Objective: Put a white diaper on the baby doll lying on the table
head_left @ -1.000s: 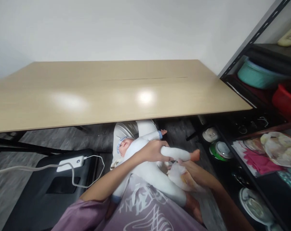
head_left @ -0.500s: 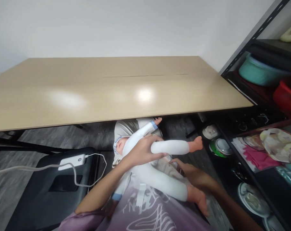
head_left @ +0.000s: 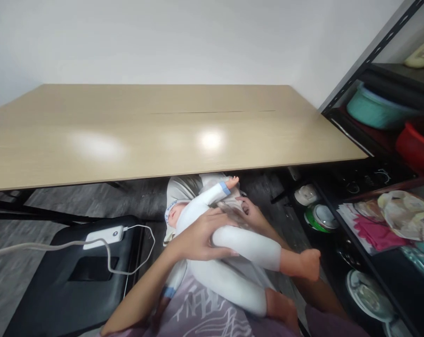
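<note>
A baby doll (head_left: 194,217) in a white suit with blue cuffs and a patterned cap lies on its back across my lap. Its head is at the left, and its bare feet point to the lower right. My left hand (head_left: 207,234) is wrapped round the doll's upper thigh. One doll arm reaches up toward the table edge. On the far side of the raised leg, my right hand (head_left: 251,213) has its fingers bent at the doll's hip. A blurred, pale, see-through patch lies by those fingertips; I cannot make out what they hold.
A wooden table (head_left: 163,140) spans the front, its near edge just beyond the doll. At the left, a black chair (head_left: 57,299) bears a white power bank (head_left: 103,236) with a cable and a dark phone (head_left: 92,268). Shelves at right hold a teal basin (head_left: 376,110) and a red basin (head_left: 417,145).
The doll's raised leg has swung down toward me and to the right, with my left hand on its thigh. My right hand has moved up and away, to the far side of the leg.
</note>
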The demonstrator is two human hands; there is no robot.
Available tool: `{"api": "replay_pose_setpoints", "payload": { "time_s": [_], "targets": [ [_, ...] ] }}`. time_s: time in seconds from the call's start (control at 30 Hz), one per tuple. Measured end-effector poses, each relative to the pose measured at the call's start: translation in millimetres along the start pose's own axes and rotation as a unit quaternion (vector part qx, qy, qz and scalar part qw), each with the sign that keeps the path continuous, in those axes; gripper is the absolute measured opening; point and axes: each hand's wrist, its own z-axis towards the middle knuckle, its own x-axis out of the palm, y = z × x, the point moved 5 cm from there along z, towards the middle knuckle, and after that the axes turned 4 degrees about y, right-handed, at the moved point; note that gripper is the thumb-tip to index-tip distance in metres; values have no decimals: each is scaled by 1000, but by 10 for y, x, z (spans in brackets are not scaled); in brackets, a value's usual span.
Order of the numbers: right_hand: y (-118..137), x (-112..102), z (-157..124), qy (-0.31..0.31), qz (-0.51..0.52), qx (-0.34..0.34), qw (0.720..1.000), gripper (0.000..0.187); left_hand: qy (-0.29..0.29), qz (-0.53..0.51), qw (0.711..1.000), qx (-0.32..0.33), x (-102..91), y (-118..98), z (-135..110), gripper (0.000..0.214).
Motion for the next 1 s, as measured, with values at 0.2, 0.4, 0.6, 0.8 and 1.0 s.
{"api": "replay_pose_setpoints", "payload": {
  "time_s": [0.2,0.4,0.6,0.8,1.0],
  "targets": [
    [-1,162,324,-130,-189,-64,971,80,48,78,996,1,326,-14,26,49],
    [206,409,488,-114,-295,-157,936,80,51,109,993,4,388,16,49,50],
    [356,501,668,-163,-323,-162,918,84,42,93,995,-8,384,23,4,54],
    [358,484,478,-178,-346,-171,905,103,27,71,997,-8,380,-3,4,55],
    [319,566,827,-88,-347,-152,921,98,41,103,994,-6,432,43,69,55]
  ]
}}
